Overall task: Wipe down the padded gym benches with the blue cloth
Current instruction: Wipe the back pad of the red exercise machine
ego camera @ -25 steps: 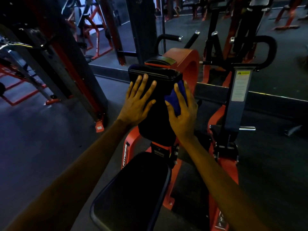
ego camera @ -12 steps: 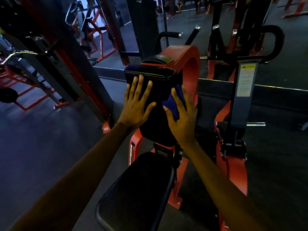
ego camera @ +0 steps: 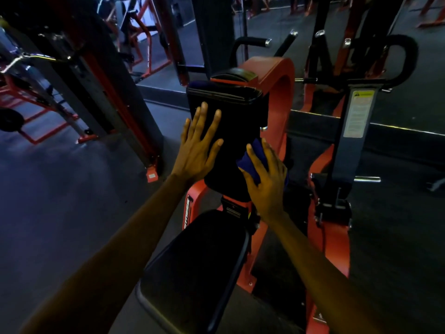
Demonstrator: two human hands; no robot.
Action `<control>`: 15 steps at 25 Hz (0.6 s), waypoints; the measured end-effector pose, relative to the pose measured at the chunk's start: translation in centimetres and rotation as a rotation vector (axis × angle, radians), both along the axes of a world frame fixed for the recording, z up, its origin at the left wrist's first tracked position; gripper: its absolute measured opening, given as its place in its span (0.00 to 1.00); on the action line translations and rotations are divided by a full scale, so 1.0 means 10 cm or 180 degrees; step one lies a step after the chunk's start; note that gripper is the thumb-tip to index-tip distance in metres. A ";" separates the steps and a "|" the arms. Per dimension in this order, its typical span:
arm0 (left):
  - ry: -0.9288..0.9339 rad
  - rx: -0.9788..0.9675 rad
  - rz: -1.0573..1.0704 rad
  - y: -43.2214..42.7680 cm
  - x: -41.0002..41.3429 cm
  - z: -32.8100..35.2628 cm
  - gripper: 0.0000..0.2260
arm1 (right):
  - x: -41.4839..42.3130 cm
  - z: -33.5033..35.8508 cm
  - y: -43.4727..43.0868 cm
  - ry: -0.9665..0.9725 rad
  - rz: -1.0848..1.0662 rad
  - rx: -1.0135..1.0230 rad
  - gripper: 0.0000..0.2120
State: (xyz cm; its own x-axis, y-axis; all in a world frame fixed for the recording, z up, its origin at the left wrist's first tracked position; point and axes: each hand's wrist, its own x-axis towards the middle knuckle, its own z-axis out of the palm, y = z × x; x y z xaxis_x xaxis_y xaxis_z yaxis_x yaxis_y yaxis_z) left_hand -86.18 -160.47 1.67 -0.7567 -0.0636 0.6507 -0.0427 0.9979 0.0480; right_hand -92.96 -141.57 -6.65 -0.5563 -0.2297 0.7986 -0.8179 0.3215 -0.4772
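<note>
A black padded back pad [ego camera: 234, 121] stands upright on an orange machine frame [ego camera: 279, 75], with a black padded seat [ego camera: 192, 268] below it. My left hand [ego camera: 198, 145] lies flat with fingers spread on the pad's left face. My right hand [ego camera: 267, 179] presses a bunched blue cloth [ego camera: 251, 160] against the pad's lower right side. Most of the cloth is hidden under my palm and fingers.
A dark upright post with a warning label [ego camera: 358, 114] stands right of the pad, with curved black handles [ego camera: 407, 54] above. A heavy black and orange rack column [ego camera: 103, 92] rises at left. Dark gym floor [ego camera: 60, 201] surrounds the machine; more orange equipment fills the background.
My right hand has slid the blue cloth down the pad's right side, from near the top edge to the lower part. My left hand stays flat on the left face.
</note>
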 end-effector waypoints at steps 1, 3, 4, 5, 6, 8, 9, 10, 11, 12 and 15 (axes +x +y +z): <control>0.0004 0.0068 0.0031 -0.01 0.08 -0.09 0.27 | 0.03 -0.01 0.04 0.0145 0.0022 0.0095 0.21; -0.0033 0.0227 0.0147 -0.05 0.27 -0.37 0.27 | 0.09 -0.03 0.12 0.0440 0.0030 0.0333 0.21; -0.0099 0.0317 0.0221 -0.08 0.38 -0.54 0.27 | 0.09 0.00 0.14 0.0550 0.0006 0.0446 0.21; -0.0200 0.0403 0.0299 -0.09 0.49 -0.72 0.27 | 0.07 0.08 0.15 0.0666 -0.0038 0.0531 0.22; -0.0325 0.0486 0.0380 -0.10 0.59 -0.90 0.27 | 0.05 0.17 0.13 0.0814 -0.0103 0.0608 0.21; -0.0554 0.0600 0.0546 -0.12 0.78 -1.25 0.27 | -0.02 0.34 0.02 0.1133 -0.0225 0.0837 0.20; -0.0650 0.0617 0.0618 -0.12 0.86 -1.41 0.27 | -0.05 0.38 -0.03 0.1273 -0.0283 0.0980 0.19; -0.0748 0.0640 0.0665 -0.12 0.93 -1.56 0.28 | -0.07 0.38 -0.08 0.1405 -0.0359 0.1102 0.20; -0.0853 0.0703 0.0678 -0.13 0.98 -1.68 0.29 | -0.08 0.35 -0.11 0.1528 -0.0441 0.1191 0.20; -0.0959 0.0812 0.0683 -0.13 1.02 -1.78 0.29 | -0.09 0.33 -0.12 0.1623 -0.0496 0.1256 0.20; -0.1246 0.1059 0.0728 -0.10 1.03 -1.98 0.28 | -0.11 0.34 -0.09 0.1739 -0.0470 0.1398 0.19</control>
